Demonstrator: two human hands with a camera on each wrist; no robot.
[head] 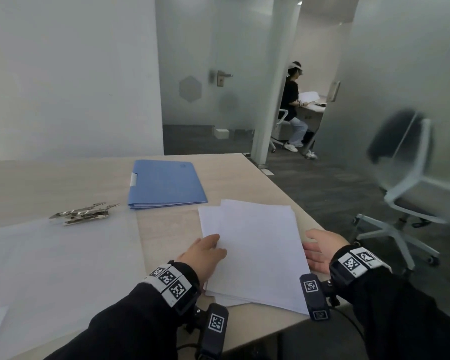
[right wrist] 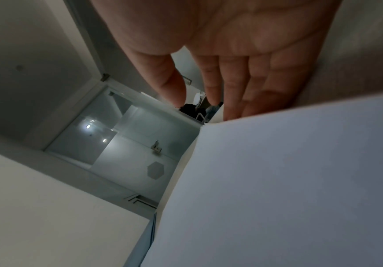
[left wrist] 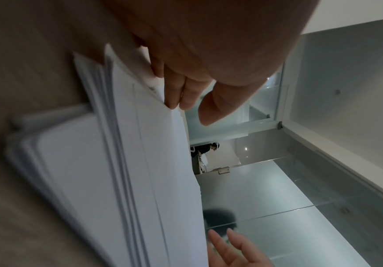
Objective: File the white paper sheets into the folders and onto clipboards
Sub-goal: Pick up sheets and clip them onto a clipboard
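Observation:
A stack of white paper sheets (head: 257, 253) lies fanned near the table's right front corner. My left hand (head: 213, 242) is at the stack's left edge. In the left wrist view its fingers (left wrist: 174, 94) lie straight against the raised edge of the top sheets (left wrist: 154, 162), with the thumb held apart. My right hand (head: 315, 245) is open beside the stack's right edge, palm toward the paper (right wrist: 289, 180), holding nothing. A closed blue folder (head: 166, 183) lies behind the stack. Metal clips (head: 85, 213) sit on a pale translucent board (head: 50, 268) at the left.
The table's right edge (head: 273, 178) runs close beside the paper. A white swivel chair (head: 405, 198) stands right of the table. Farther off, past a glass door (head: 218, 74), another person (head: 294, 105) sits at a desk.

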